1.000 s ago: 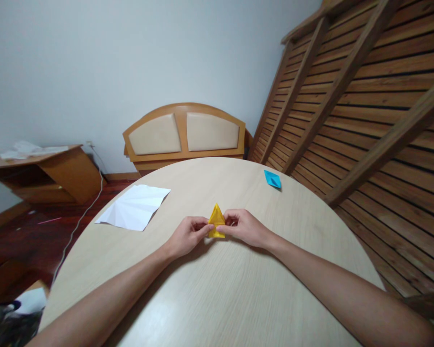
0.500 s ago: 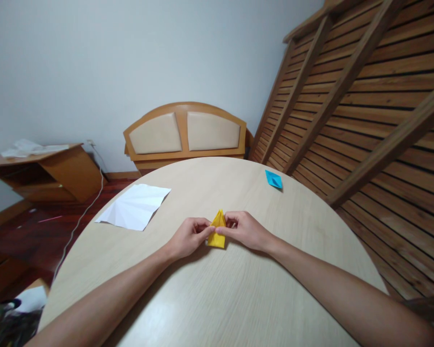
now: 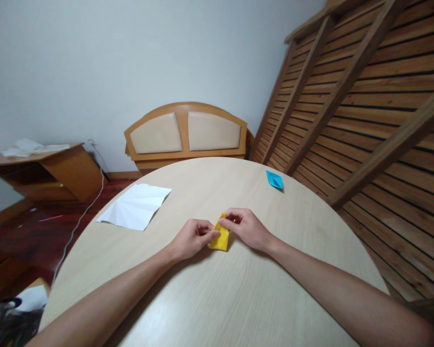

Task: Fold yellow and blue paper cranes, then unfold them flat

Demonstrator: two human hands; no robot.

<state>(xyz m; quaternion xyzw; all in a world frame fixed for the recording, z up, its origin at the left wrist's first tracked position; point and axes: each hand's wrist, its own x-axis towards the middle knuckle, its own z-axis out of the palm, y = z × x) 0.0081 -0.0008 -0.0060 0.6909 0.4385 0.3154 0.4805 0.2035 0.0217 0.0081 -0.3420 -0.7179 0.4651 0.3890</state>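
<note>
A small folded piece of yellow paper (image 3: 221, 239) is held between both hands over the middle of the round table (image 3: 217, 299). My left hand (image 3: 194, 238) pinches its left edge, thumb on top and fingers behind. At its upper right part, my right hand (image 3: 248, 228) grips the paper near the narrow top, with the thumb pressed on the face. The lower end of the paper is wider and points toward me. Behind it, the fingertips are partly hidden.
A creased white paper sheet (image 3: 135, 207) lies at the table's left. Toward the far right edge is a folded blue paper piece (image 3: 275, 180). Beyond stand a padded headboard (image 3: 184, 132), a low wooden cabinet (image 3: 72, 173) and a leaning slatted wooden frame (image 3: 332, 130).
My right thumb has moved up from the middle of the yellow paper to near its top. The paper has shifted slightly right, and its top looks flatter.
</note>
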